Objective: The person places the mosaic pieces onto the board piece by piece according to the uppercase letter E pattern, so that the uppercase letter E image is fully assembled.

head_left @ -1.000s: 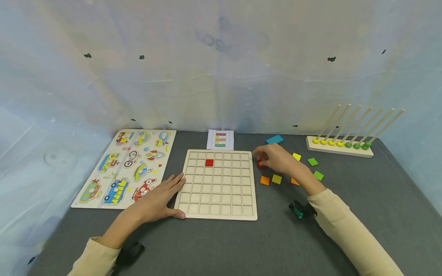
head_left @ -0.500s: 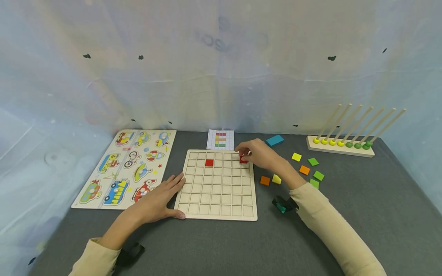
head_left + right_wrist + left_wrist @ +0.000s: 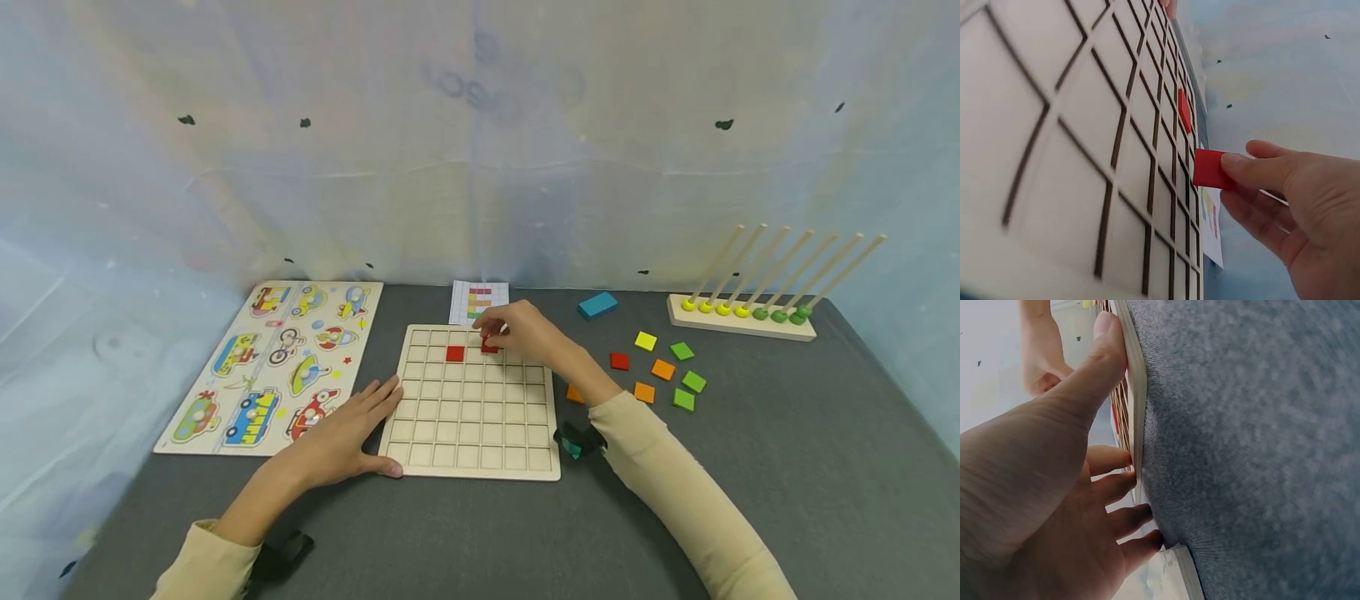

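Observation:
A wooden grid board (image 3: 472,433) lies on the grey table. One red tile (image 3: 454,353) sits in a cell of its second row. My right hand (image 3: 517,329) pinches a second red tile (image 3: 489,345) (image 3: 1211,169) just above the board, two cells right of the placed red tile (image 3: 1184,110). My left hand (image 3: 341,433) lies flat at the board's left edge, thumb along the front corner (image 3: 1110,350), fingers straight against the side. Loose tiles lie right of the board: red (image 3: 619,361), orange (image 3: 662,369), yellow (image 3: 646,340), green (image 3: 693,382).
A vehicle peg puzzle (image 3: 281,362) lies left of the board. A small pattern card (image 3: 478,302) sits behind it. A blue block (image 3: 597,305) and a wooden abacus rack (image 3: 742,312) with tall rods stand at the back right. A draped sheet closes the back.
My right hand picked a red tile from the loose pile and carried it leftward over the board to the second row. The left hand has not moved.

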The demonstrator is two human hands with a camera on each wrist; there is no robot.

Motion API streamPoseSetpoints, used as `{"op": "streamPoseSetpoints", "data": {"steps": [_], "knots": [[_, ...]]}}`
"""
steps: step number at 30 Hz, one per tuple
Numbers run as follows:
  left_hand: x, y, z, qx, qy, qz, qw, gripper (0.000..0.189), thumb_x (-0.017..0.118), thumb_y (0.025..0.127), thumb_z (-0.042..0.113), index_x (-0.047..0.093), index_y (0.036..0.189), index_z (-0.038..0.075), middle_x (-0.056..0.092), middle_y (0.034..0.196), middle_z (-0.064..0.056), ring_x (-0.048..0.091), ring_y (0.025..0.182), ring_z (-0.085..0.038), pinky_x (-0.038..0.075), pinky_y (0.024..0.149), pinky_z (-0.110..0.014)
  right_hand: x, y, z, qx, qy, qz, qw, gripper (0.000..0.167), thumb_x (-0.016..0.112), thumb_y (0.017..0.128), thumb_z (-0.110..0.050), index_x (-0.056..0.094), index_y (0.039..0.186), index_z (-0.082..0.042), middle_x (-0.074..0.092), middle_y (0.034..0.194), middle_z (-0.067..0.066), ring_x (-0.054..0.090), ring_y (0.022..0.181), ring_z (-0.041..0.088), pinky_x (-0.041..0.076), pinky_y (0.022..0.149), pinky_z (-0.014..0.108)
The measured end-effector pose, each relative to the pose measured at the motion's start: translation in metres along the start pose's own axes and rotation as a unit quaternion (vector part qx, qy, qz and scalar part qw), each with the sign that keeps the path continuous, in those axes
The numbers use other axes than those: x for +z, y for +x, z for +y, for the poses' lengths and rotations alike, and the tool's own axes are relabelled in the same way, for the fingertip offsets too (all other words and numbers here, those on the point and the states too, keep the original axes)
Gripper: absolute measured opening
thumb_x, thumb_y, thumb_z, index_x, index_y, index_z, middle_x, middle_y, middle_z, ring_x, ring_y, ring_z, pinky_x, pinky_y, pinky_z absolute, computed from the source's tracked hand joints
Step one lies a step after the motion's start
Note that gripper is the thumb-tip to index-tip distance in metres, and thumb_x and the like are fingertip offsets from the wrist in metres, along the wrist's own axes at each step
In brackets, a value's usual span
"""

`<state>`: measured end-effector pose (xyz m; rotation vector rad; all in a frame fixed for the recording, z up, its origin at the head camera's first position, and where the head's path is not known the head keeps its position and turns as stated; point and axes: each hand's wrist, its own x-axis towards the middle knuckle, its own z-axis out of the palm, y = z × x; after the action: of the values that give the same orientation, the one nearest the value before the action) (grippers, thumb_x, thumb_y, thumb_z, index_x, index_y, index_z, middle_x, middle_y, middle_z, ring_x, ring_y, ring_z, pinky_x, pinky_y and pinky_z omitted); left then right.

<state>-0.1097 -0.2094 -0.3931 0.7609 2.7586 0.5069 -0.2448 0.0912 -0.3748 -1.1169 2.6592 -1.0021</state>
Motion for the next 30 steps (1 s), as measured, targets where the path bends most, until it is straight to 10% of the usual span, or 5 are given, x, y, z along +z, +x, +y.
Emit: {"op": "streamPoseSetpoints", "data": {"steps": [30], "knots": [[-0.001, 0.001, 0.001, 0.001, 0.003, 0.000, 1.0000, 0.108, 0.070, 0.076, 0.064, 0.028, 0.154, 0.002, 0.020, 0.161, -0.016, 0.017, 0.146, -0.043, 0.024, 0.113, -0.060, 0.029, 0.009, -0.004, 0.029, -0.004, 0.010, 0.9995, 0.024, 0.066, 0.091, 0.001, 0.068, 0.116, 0.000, 0.070, 0.099, 0.009, 0.064, 0.094, 0.022, 0.049, 0.083, 0.021]]}}
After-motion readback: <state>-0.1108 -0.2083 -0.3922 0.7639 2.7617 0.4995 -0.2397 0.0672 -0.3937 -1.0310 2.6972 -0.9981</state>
